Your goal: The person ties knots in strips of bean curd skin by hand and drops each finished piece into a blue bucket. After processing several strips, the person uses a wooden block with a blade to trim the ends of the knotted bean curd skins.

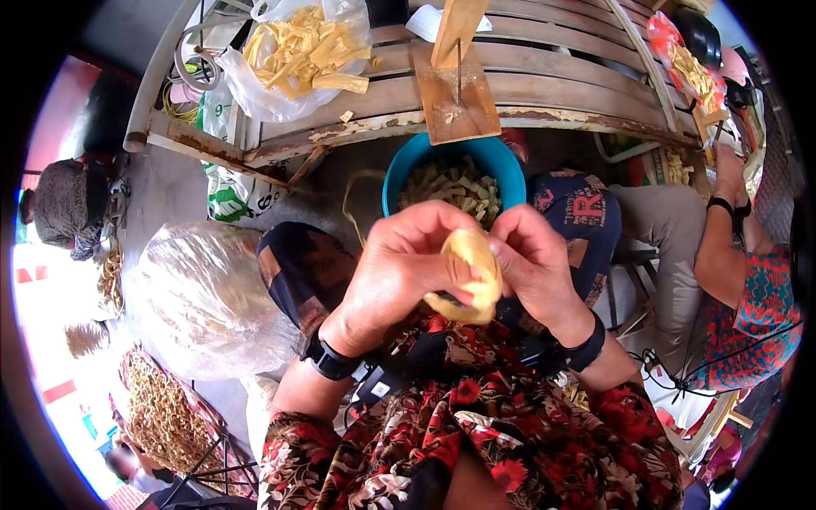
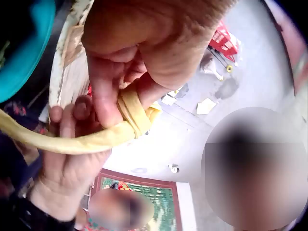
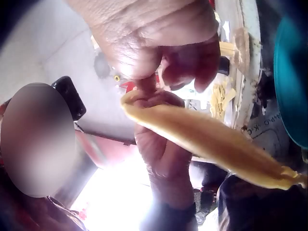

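A: Where is the yellow strip (image 1: 484, 293)?
B: Held in the air between the two hands, in front of a person's red-and-black floral top (image 1: 510, 433). It is bent into a loop, and a band of it wraps across itself.
A: How are the fingers?
B: The left hand (image 1: 399, 268) pinches the strip between thumb and fingers at that wrap. The right hand (image 1: 540, 268) has its fingers curled and grips the strip's right side with thumb and forefinger.
A: What is around them?
B: Just beyond the hands stands a teal bucket (image 1: 392, 183) holding many pale pieces (image 1: 446, 189). Farther off is a slatted bench (image 1: 578, 92); on its left lies a plastic bag (image 1: 270, 104) with more yellow strips (image 1: 310, 51). On the right, another person's patterned sleeve (image 1: 765, 289) shows.
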`<control>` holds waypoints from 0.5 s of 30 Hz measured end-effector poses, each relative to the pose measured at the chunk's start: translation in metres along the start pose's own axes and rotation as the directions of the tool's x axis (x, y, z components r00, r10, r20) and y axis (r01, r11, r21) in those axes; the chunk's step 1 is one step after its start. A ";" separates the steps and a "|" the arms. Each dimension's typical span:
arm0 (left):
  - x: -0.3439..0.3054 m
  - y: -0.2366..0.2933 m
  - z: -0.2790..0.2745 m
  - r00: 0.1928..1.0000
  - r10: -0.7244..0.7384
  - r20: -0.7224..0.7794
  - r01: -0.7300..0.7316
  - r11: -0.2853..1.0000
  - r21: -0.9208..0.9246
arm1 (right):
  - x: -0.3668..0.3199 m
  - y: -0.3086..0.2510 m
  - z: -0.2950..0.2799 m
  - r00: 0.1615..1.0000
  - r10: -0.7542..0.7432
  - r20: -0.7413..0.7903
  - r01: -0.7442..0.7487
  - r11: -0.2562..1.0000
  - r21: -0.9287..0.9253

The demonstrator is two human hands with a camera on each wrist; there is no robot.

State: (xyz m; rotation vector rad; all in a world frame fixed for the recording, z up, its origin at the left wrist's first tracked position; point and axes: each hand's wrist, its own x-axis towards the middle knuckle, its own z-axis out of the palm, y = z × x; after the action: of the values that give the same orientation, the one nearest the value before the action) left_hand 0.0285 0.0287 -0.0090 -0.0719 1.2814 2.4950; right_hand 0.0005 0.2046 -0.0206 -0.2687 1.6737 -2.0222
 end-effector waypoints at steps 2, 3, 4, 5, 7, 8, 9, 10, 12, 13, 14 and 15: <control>0.005 -0.001 -0.001 0.982 0.069 -0.173 -0.021 0.963 0.267 | -0.001 -0.004 0.000 0.990 -0.111 -0.090 0.105 0.992 -0.069; 0.007 -0.003 -0.001 0.961 0.142 -0.237 -0.027 0.903 0.429 | -0.003 -0.014 0.002 0.989 -0.127 -0.079 0.129 0.991 0.019; 0.008 -0.004 0.003 0.950 0.212 -0.229 -0.051 0.830 0.555 | -0.005 -0.016 -0.002 0.991 -0.134 -0.030 0.129 0.984 -0.123; 0.008 -0.004 0.006 0.939 0.276 -0.206 -0.069 0.738 0.671 | -0.005 -0.014 0.001 0.990 -0.128 -0.060 0.118 0.982 -0.149; 0.007 -0.012 0.004 0.962 0.243 -0.121 -0.115 0.770 0.628 | -0.004 -0.010 0.007 0.984 -0.122 -0.132 0.094 0.974 -0.204; 0.005 -0.011 0.007 0.968 0.221 -0.116 -0.126 0.834 0.537 | -0.006 -0.019 0.008 0.982 -0.066 -0.179 0.033 0.983 -0.179; 0.003 -0.009 0.009 0.973 0.200 -0.112 -0.132 0.888 0.440 | -0.006 -0.020 0.005 0.988 0.053 -0.143 -0.050 0.998 0.030; 0.002 -0.006 0.008 0.981 0.156 -0.119 -0.104 0.928 0.358 | -0.006 -0.022 0.000 0.984 0.162 -0.080 -0.139 0.962 0.235; -0.001 0.000 0.004 0.990 0.064 -0.123 -0.040 0.981 0.188 | -0.004 -0.022 -0.005 0.957 0.280 0.079 -0.277 0.794 0.541; 0.004 0.000 0.000 0.987 0.089 -0.137 -0.071 0.988 0.136 | -0.005 -0.020 -0.004 0.955 0.260 0.145 -0.294 0.749 0.594; 0.006 -0.005 -0.005 0.990 0.052 -0.129 -0.047 0.998 0.042 | -0.006 -0.019 -0.003 0.948 0.236 0.213 -0.318 0.700 0.640; 0.009 -0.008 -0.009 0.993 0.023 -0.116 -0.028 0.998 -0.050 | -0.004 -0.017 -0.004 0.939 0.201 0.279 -0.341 0.651 0.678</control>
State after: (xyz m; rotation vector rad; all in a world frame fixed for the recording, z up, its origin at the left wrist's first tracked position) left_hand 0.0214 0.0290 -0.0225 -0.2157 1.2700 2.5789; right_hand -0.0019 0.2119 -0.0044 0.0825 0.6448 -2.1574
